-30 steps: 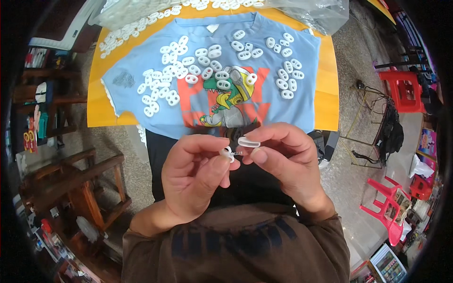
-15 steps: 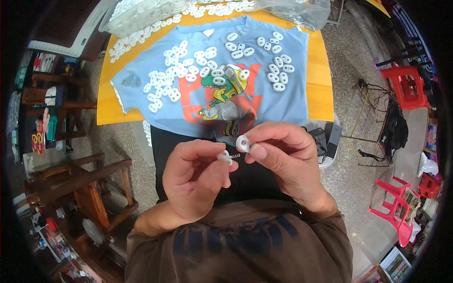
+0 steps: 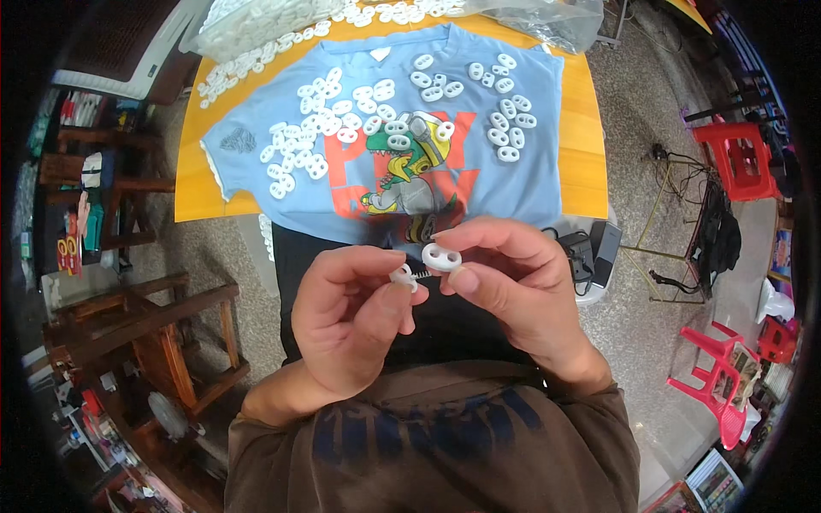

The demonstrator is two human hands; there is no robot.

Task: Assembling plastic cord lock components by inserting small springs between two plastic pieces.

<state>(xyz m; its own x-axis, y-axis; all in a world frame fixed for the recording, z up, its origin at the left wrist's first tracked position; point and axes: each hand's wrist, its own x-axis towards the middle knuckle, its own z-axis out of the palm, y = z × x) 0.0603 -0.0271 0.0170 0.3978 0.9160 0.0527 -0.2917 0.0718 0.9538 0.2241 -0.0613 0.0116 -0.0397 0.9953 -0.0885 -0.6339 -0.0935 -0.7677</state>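
Observation:
Over my lap, my left hand (image 3: 349,316) pinches a small white plastic plunger (image 3: 402,275) between thumb and fingers. A thin metal spring (image 3: 422,275) sticks out of it to the right. My right hand (image 3: 513,278) is closed on a white oval cord lock shell (image 3: 442,257), whose two round holes face up. The spring's tip lies close to the shell's lower left side; whether they touch I cannot tell. Beyond my hands, a blue T-shirt (image 3: 505,184) with a cartoon print covers the table, and many white cord lock parts (image 3: 329,124) lie scattered on it.
A small heap of grey springs (image 3: 239,139) rests at the shirt's left. More white parts fill a clear plastic bin (image 3: 205,47) and line the far edge of the yellow table (image 3: 586,128). A clear plastic bag (image 3: 556,21) sits far right. Red stools (image 3: 723,376) stand at right.
My right hand has turned the shell so that both its holes now show, and it has drawn nearer the spring. My left hand has barely moved, still pinching the plunger.

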